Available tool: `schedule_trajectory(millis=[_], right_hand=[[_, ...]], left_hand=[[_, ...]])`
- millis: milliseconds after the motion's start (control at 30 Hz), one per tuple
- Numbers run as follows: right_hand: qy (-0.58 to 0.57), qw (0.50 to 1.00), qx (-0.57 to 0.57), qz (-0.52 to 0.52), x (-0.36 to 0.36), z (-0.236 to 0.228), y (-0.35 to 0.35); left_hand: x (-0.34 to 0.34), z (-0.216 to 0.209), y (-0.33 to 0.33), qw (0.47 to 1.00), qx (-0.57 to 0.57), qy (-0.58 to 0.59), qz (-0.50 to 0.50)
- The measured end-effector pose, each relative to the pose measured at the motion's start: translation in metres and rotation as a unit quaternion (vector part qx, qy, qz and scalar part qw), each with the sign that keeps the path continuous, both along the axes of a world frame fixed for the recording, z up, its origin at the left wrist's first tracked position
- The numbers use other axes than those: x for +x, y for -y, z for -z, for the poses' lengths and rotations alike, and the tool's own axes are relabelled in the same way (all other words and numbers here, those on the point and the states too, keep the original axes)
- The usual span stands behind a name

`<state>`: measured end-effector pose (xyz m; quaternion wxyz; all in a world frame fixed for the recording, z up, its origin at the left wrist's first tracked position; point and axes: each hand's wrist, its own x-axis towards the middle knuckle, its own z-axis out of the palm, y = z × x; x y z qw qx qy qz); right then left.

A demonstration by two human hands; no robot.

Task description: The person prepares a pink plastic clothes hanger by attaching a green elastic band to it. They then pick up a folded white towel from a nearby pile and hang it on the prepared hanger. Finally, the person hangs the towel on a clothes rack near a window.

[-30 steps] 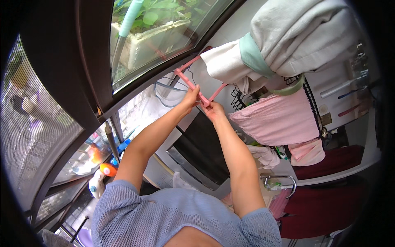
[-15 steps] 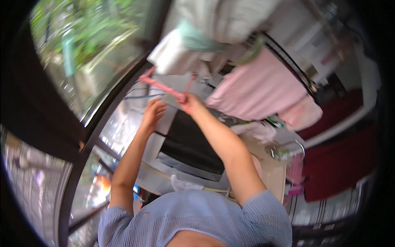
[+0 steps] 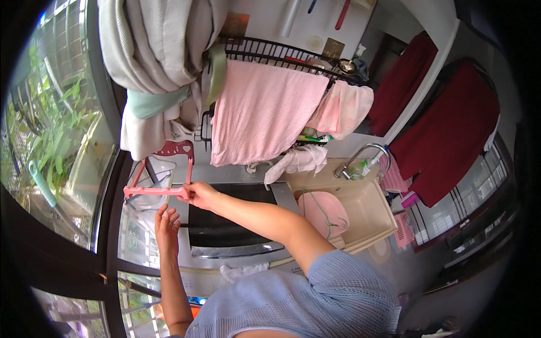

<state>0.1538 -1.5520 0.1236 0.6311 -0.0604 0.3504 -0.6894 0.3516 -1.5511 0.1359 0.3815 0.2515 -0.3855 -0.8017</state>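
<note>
My right hand (image 3: 200, 195) is closed around the near right corner of a pink plastic frame (image 3: 152, 191). The frame is roughly rectangular, with a wider, perforated far side. It is held beyond the left part of a washing machine (image 3: 231, 217) with a dark lid, close to the window. Just below the frame's near bar is my left hand (image 3: 167, 225), palm up, its fingers loosely apart. A thin pale strip runs up from near its fingertips behind the bar; whether the fingers touch it I cannot tell.
Grey-white cloth (image 3: 163, 50) hangs above the frame. A pink towel (image 3: 267, 112) drapes from a black wire rack (image 3: 265, 50). Right of the washer, a beige sink (image 3: 369, 214) with a curved tap (image 3: 372, 147) holds a pink basin (image 3: 321, 211). A window (image 3: 62, 129) borders the left.
My view has swung right and steadied, so the frame and hands appear farther left and lower. The right hand keeps hold of the pink frame; the left remains near it.
</note>
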Motion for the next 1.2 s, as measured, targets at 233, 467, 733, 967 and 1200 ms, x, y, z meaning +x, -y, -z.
schedule_trajectory(millis=[233, 467, 733, 967, 1200], right_hand=[[-0.053, 0.993, -0.068, -0.082, 0.043, 0.012, -0.111], [-0.137, 0.985, -0.017, -0.102, 0.089, -0.005, -0.231], [-0.182, 0.961, -0.057, -0.199, 0.115, -0.004, -0.311], [-0.319, 0.857, -0.141, -0.38, 0.113, -0.001, -0.351], [-0.309, 0.875, -0.145, -0.343, 0.122, -0.001, -0.373]], left_hand=[[0.04, -0.009, -0.064, 1.0, 0.011, 0.01, -0.001], [0.077, 0.01, -0.159, 0.999, 0.034, -0.012, 0.01], [0.093, 0.007, -0.253, 0.959, 0.215, -0.127, -0.133], [0.098, 0.034, -0.324, 0.843, 0.411, -0.226, -0.263], [0.112, 0.074, -0.419, 0.744, 0.484, -0.282, -0.365]])
